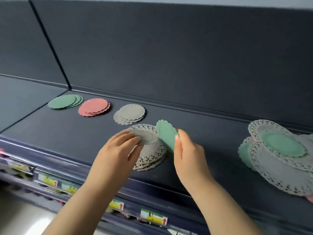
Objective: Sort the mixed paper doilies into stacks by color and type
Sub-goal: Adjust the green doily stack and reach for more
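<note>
While the right hand (188, 150) pinches a small green scalloped paper doily (166, 135) between thumb and fingers, the doily stands tilted on edge above the dark shelf surface (67, 133). Just to its left, the left hand (118, 146) pinches the edge of a small beige scalloped doily (147, 137), which lies over a stack of white lace doilies (152, 155) at mid-shelf.

Sorted stacks sit in a row toward the rear left:
- green stack (65, 101), farthest left
- pink stack (94, 107), beside it
- beige stack (129, 114), nearest the hands

A mixed pile of lace and green doilies (279, 155) lies well apart at the right. Price labels (154, 216) line the shelf's front edge.
</note>
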Action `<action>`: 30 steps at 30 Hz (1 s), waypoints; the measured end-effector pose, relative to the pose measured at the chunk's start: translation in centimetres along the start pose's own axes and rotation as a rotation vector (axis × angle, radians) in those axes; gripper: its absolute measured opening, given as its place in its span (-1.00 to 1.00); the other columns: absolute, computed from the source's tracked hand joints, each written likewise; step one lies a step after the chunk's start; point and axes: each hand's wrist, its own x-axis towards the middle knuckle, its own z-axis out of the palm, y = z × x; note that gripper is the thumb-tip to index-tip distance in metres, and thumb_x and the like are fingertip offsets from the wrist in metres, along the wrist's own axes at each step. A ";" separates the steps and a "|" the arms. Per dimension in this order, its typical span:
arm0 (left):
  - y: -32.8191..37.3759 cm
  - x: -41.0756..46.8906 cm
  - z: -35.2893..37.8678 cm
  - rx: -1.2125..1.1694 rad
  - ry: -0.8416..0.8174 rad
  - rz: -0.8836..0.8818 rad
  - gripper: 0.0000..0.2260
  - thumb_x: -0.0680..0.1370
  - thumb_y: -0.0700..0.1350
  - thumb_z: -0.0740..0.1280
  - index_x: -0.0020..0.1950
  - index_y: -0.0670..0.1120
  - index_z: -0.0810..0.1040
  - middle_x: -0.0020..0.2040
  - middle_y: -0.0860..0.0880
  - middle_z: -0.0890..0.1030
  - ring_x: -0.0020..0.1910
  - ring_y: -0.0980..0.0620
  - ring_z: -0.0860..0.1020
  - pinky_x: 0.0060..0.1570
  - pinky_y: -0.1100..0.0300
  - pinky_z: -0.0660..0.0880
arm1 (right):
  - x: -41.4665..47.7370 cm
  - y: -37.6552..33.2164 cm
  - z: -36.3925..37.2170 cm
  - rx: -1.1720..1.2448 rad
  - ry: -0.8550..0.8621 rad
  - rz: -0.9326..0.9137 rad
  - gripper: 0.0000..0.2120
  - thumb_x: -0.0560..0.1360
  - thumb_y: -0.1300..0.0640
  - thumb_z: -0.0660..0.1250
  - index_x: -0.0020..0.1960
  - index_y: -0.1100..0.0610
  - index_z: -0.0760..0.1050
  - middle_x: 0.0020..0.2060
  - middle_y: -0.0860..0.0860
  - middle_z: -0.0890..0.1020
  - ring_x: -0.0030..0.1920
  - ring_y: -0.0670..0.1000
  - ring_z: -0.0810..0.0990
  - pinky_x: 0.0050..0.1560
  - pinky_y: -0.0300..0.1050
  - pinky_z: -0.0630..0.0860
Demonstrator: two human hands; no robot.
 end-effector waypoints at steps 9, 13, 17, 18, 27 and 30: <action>-6.8 -0.3 0.0 -0.024 -0.144 0.036 -0.84 0.43 -0.15 0.34 -0.13 -0.18 0.68 -0.08 -0.05 0.68 -0.03 -0.07 0.64 0.06 0.08 0.52 | -0.2 -3.2 5.4 -0.108 -0.150 0.049 -0.80 0.58 0.09 0.05 -0.04 0.16 0.40 -0.49 -0.09 0.32 -0.50 -0.02 0.33 -0.48 -0.06 0.20; -7.2 2.4 0.0 -0.038 -0.103 0.042 -0.84 0.42 -0.16 0.35 -0.09 -0.18 0.69 -0.08 -0.07 0.68 -0.01 -0.07 0.63 0.05 0.10 0.51 | 1.2 -1.6 4.9 -0.014 -0.096 0.213 -0.75 0.57 0.07 0.06 -0.18 0.19 0.35 -0.52 -0.01 0.34 -0.54 -0.04 0.25 -0.49 -0.18 0.17; -7.3 6.4 0.0 -0.031 -0.057 0.100 -0.83 0.43 -0.16 0.36 -0.07 -0.20 0.69 -0.06 -0.09 0.68 -0.01 -0.08 0.63 0.10 0.10 0.48 | 2.6 -0.7 4.2 0.101 -0.129 0.299 -0.72 0.56 0.08 0.08 -0.30 0.13 0.27 -0.55 -0.06 0.27 -0.50 -0.07 0.20 -0.47 -0.19 0.17; -7.5 7.4 0.0 -0.020 -0.041 0.109 -0.83 0.43 -0.16 0.36 -0.08 -0.20 0.69 -0.07 -0.09 0.68 -0.01 -0.09 0.63 0.12 0.07 0.46 | 2.9 -0.6 4.0 0.131 -0.131 0.311 -0.71 0.57 0.08 0.08 -0.32 0.11 0.25 -0.56 -0.07 0.26 -0.50 -0.08 0.19 -0.47 -0.20 0.17; -11.5 11.9 5.3 0.160 -0.559 0.078 -0.76 0.56 -0.05 0.26 0.18 -0.08 0.56 0.18 0.01 0.57 0.23 0.03 0.47 0.17 0.11 0.42 | 8.4 -0.6 3.9 0.066 -0.031 0.272 -0.70 0.56 0.09 0.06 -0.35 0.04 0.17 -0.56 -0.05 0.25 -0.50 -0.05 0.22 -0.46 -0.14 0.12; -13.3 11.4 5.1 0.097 -0.494 0.107 -0.77 0.57 0.02 0.23 0.10 -0.01 0.60 0.12 0.09 0.60 0.16 0.09 0.50 0.00 0.10 0.50 | 9.5 -1.0 5.3 0.034 -0.024 0.279 -0.72 0.56 0.09 0.06 -0.32 0.09 0.20 -0.54 -0.01 0.28 -0.49 -0.04 0.20 -0.46 -0.13 0.10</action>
